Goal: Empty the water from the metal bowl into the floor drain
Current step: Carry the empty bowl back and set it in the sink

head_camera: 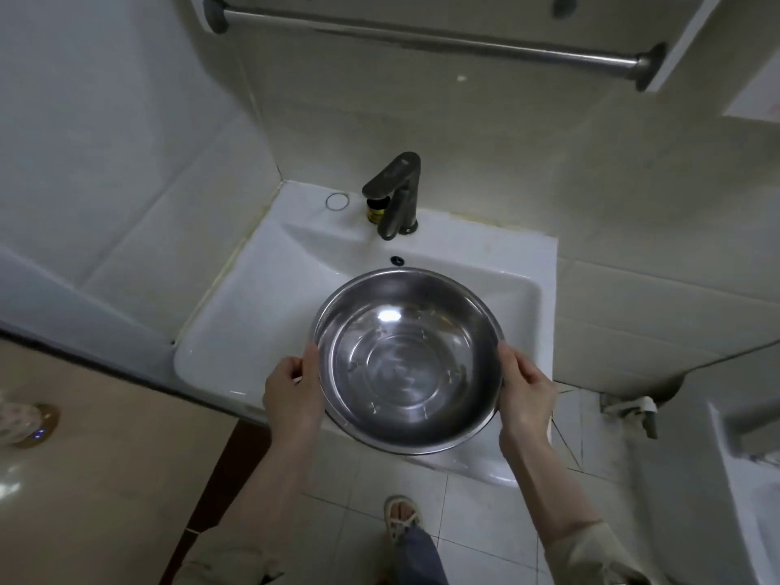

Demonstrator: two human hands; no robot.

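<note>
A round metal bowl (407,361) with a little clear water in it is held level over the front edge of a white washbasin (253,323). My left hand (293,392) grips the bowl's left rim and my right hand (525,388) grips its right rim. No floor drain shows in this view.
A dark faucet (394,196) stands at the back of the basin, with an overflow hole (397,260) below it. A towel bar (434,38) runs overhead. A brown door (105,458) is at left, a white fixture (743,479) at right, tiled floor (477,529) and my sandalled foot (403,517) below.
</note>
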